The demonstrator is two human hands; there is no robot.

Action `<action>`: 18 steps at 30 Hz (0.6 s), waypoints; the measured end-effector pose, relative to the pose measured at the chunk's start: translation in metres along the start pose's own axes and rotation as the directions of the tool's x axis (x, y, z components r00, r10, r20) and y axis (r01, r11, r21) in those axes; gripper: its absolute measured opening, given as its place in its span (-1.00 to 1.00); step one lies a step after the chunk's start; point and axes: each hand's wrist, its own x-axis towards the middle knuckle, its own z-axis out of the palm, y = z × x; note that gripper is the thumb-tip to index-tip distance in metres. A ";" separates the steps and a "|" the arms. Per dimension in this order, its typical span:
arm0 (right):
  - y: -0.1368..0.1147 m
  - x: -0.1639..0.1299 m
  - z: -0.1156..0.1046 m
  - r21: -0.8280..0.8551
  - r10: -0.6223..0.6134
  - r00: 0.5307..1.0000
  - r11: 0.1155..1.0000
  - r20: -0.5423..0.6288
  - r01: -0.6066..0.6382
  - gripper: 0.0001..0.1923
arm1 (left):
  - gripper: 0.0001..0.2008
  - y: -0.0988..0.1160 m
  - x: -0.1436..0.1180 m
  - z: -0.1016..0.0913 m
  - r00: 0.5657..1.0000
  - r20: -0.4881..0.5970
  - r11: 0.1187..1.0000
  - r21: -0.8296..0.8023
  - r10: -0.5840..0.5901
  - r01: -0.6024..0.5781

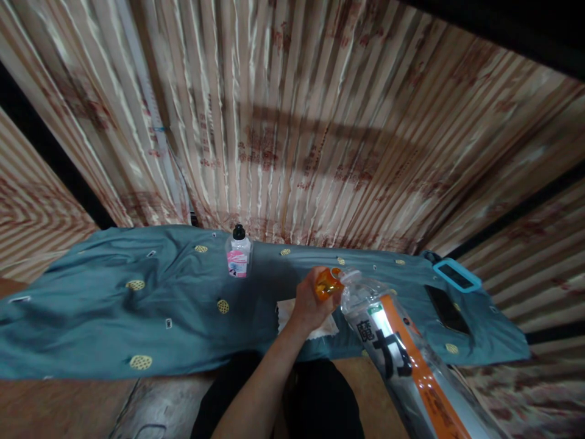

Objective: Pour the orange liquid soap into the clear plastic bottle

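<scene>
My left hand (307, 305) is closed around a small orange see-through container (328, 283), held above the bench. Its round opening faces the mouth of a large clear plastic bottle (393, 341) with an orange, black and white label. That bottle is tilted, neck toward my left hand and base running out at the lower right. The two mouths are very close; I cannot tell whether they touch, nor whether liquid flows. My right hand is out of view. A light cloth (324, 329) with a jagged edge lies beneath my left hand.
A clear bottle (238, 256) with a black cap and pink label stands upright left of my hand. On the right lie a dark phone (446, 310) and a blue-framed device (457, 275). Green patterned fabric (183, 286) covers the bench. Pleated curtains (292, 140) hang behind.
</scene>
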 end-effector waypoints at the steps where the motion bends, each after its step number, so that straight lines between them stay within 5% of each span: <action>1: 0.000 0.005 0.007 -0.006 0.000 1.000 1.000 0.015 0.000 -0.48 | -0.70 0.000 0.000 0.000 1.000 -0.002 1.000 0.001 0.005 -0.005; 7: 0.010 0.025 0.026 -0.024 0.010 1.000 1.000 0.015 -0.009 -0.51 | -0.71 0.000 0.001 0.001 1.000 -0.009 1.000 0.013 0.008 -0.008; 18: 0.057 0.025 0.002 -0.015 0.053 0.994 0.998 -0.100 -0.055 -0.56 | -0.71 0.001 0.001 0.000 1.000 -0.005 1.000 -0.007 -0.005 0.005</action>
